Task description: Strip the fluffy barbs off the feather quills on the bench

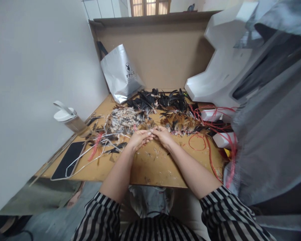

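Observation:
My left hand (140, 138) and my right hand (162, 134) meet over the middle of the table, thumbs and fingers pinched together. Whatever lies between the fingertips is too small to make out. Just beyond them is a small tuft of brown feathers (147, 125). A heap of pale-quilled feathers (122, 119) lies to the left, and a row of brown feathers (182, 121) to the right. Black feathers (165, 99) are spread along the back. Loose bits of feather dot the wooden table (160, 170) near my wrists.
At left are a lidded clear cup (74, 120), a dark phone (68, 160) and a white cord (86, 170). Behind stands a silver bag (120, 75) against a cardboard panel (165, 53). Red string (210, 157) and white blocks (224, 140) are at right, by grey cloth (271, 134).

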### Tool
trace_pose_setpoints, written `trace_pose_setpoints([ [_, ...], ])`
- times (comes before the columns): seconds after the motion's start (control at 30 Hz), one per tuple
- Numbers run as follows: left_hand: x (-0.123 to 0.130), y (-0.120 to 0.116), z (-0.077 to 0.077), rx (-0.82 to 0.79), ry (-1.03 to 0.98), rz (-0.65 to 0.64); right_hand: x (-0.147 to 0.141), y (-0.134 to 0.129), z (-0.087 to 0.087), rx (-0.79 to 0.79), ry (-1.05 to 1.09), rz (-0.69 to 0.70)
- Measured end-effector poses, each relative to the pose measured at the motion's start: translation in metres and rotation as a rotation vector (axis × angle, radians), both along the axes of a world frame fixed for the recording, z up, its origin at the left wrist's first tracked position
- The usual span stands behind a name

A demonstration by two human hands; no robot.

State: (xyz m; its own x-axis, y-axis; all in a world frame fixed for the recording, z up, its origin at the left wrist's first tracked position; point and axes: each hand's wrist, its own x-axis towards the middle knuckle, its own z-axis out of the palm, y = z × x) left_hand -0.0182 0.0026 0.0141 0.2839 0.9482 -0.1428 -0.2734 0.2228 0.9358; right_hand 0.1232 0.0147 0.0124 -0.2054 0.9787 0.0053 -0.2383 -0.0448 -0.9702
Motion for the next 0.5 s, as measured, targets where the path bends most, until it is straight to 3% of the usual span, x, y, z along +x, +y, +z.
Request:
trace_pose_setpoints([
  [0.13,-0.001,-0.0006,-0.0003,-0.008,-0.013,-0.049,0.0013,-0.0006,0.0018,-0.042,0.001,0.059],
  [0.23,-0.0004,-0.001,0.0014,-0.004,-0.002,-0.004,-0.0008,-0.0005,0.0027,-0.024,0.0,0.018],
  [0.3,0.0003,-0.0005,0.0024,-0.005,0.014,0.061,-0.0015,0.0008,0.0034,0.012,0.001,-0.098],
  [0.43,0.0014,0.0029,0.0017,0.013,0.084,0.18,0.0006,0.0041,0.0058,0.199,-0.067,-0.468],
  [0.5,0.0017,0.0045,0.0005,0.03,0.125,0.196,0.0013,0.0038,0.0071,0.298,-0.116,-0.514],
])
